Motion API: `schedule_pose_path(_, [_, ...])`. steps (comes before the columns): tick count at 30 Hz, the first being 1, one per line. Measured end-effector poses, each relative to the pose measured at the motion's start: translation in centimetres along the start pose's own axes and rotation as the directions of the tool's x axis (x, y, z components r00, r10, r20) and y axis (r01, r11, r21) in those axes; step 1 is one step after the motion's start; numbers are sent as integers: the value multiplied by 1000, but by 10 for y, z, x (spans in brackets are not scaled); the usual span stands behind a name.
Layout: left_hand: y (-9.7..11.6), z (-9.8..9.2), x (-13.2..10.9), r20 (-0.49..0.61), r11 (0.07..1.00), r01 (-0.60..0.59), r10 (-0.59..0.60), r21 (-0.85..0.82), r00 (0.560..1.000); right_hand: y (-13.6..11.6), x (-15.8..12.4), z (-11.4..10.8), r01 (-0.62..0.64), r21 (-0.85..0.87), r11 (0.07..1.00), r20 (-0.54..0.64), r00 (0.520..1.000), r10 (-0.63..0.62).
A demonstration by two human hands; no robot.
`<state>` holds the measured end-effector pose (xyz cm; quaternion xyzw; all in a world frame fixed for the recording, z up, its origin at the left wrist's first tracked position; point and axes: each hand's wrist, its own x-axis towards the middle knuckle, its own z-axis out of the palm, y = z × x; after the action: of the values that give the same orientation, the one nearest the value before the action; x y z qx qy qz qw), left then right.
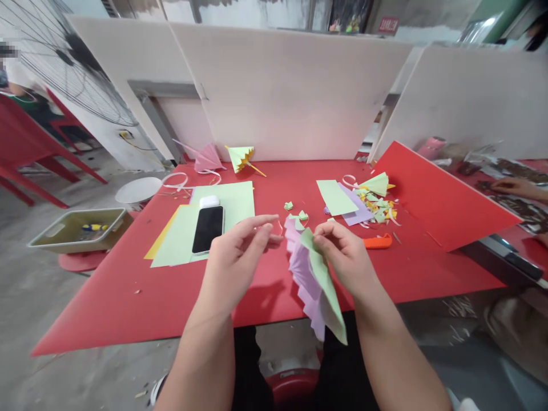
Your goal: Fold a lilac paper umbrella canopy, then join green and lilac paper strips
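Observation:
My right hand (pixel 342 254) is closed on the top of a folded paper piece (pixel 314 279) of pink and light green pleats that hangs down over the front edge of the red table (pixel 128 297). My left hand (pixel 237 248) hovers just left of it, fingers stretched toward the paper's tip and apart from it, holding nothing I can see. Small green paper bits (pixel 299 217) lie on the table just behind the hands.
A black phone (pixel 208 228) and white earbud case (pixel 209 201) rest on green and yellow sheets (pixel 180 242). An orange cutter (pixel 377 242), paper scraps (pixel 379 208), green and pink sheets (pixel 342 200), two paper umbrellas (pixel 240 157). Another person's hand (pixel 516 185) at right. A tray (pixel 77 228) at left.

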<state>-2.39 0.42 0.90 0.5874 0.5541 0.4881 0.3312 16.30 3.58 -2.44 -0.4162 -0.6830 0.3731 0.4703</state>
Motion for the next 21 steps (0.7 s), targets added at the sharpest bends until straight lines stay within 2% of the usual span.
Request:
schedule_pose_path(2, [0,-2,1,-58,997,-40,44,68,997,6,4,-1,-36,163,986,52,998,28])
schedule_pose_path(4, [-1,-1,2,-88,973,-157,173,170,981,9,8,0,-58,271,961,103,994,31])
schedule_pose_path(7, [-5,5,3,-8,874,-403,421,272,907,11,11,2,-122,336,934,174,983,66])
schedule_pose_path(9, [-8,9,5,72,819,-504,505,274,860,10,11,6,-159,340,927,215,973,88])
schedule_pose_path(10, [-9,12,6,98,810,-523,517,267,851,9,11,8,-171,340,925,235,967,93])
schedule_pose_path(13, [-12,15,8,126,812,-528,513,248,849,10,10,12,-214,347,913,275,954,119])
schedule_pose_path(16, [-12,15,9,92,848,-461,454,260,886,16,13,5,-213,359,909,259,958,122])
schedule_pose_path(18, [-11,13,8,35,887,-372,378,272,925,21,16,-10,-121,344,931,188,981,58])
schedule_pose_path(21, [-11,11,8,-58,926,-258,284,277,957,20,15,-37,112,255,961,-48,994,-103])
